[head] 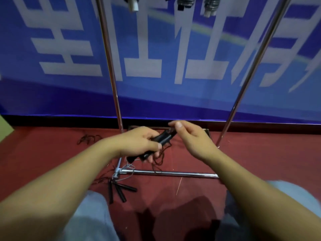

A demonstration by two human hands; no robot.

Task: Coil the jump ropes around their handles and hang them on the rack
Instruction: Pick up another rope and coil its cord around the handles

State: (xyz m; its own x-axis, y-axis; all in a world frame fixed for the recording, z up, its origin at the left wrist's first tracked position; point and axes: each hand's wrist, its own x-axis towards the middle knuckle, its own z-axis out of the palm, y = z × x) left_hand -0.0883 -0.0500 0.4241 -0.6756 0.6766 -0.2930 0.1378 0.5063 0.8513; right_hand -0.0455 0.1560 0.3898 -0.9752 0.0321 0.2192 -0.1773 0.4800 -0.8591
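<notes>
left hand (139, 142): curled round a pair of black handles (160, 139), thumb on top, fingers wrapped under; gripping them together, tilted up toward the right
right hand (189, 136): fingertips pinched together at the upper end of the handles; looks like it pinches the thin cord there, blurry, can't see the cord between the fingers
held rope (159, 160): thin dark cord hanging in loose loops below the left hand, down to the floor near the rack's front bar
rack (111, 66): chrome frame, two uprights rising past the hands, base bars on the floor, front bar just below the hands
hung ropes (185, 1): coiled bundles at the top edge, hanging between the uprights, cut off by the frame
spare handles (119, 189): several black handles lying on the floor by the rack's front left corner, pale cord tangled round that corner
loose cord (88, 138): dark tangle on the floor left of the left upright
floor (251, 159): red carpet
backdrop (52, 40): blue banner with big white characters behind the rack
legs (90, 220): light trousers at the bottom edge
</notes>
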